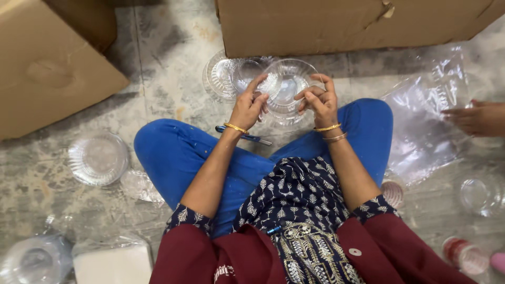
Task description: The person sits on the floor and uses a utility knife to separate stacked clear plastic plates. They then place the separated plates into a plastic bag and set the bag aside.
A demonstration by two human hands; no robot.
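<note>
I sit cross-legged on the floor in blue trousers. Both my hands hold a clear glass bowl (286, 84) up in front of my knees. My left hand (248, 105) grips its left rim with thumb and fingers. My right hand (319, 100) pinches the right rim. Under the bowl sits a stack of similar clear bowls (284, 114). A clear ribbed glass plate (223, 78) lies on the floor just left of the held bowl. A blue pen-like tool (244, 136) rests on my left leg below my wrist.
Cardboard boxes stand at the top (347, 23) and at the left (47, 68). A glass plate (98, 158) lies on the floor left. Clear plastic wrap (426, 121) lies right, with another person's hand (476, 118) on it. More glassware (481, 194) sits at the right and at the lower left (34, 260).
</note>
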